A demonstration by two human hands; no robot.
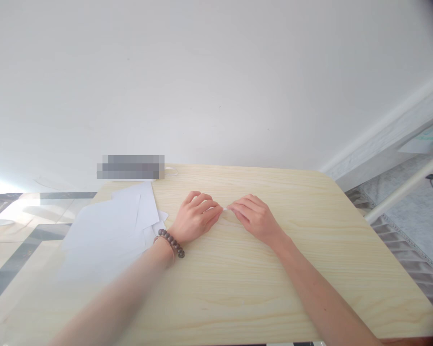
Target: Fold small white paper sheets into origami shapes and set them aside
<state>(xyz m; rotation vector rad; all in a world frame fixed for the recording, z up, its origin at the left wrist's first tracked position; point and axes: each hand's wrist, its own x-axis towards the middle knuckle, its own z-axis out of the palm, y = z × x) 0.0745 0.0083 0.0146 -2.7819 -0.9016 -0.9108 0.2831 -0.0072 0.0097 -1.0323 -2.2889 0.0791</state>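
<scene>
Both hands meet near the middle of the wooden table (216, 278), fingertips pointing at each other. Between them shows a small, narrow white piece (225, 209), perhaps paper; most of it is hidden by the fingers. My left hand (197, 217), with a dark beaded bracelet (171, 241) at the wrist, pinches its left end. From the other side, my right hand (254, 216) pinches the right end. Several loose white paper sheets (108, 218) lie overlapping on the table to the left of my left hand.
A blurred-out object (132, 167) stands at the back left of the table against the white wall (216, 86), with a thin white cable (171, 170) beside it. Off the table's right side runs a pale pole (406, 186). Floor tiles show at the left.
</scene>
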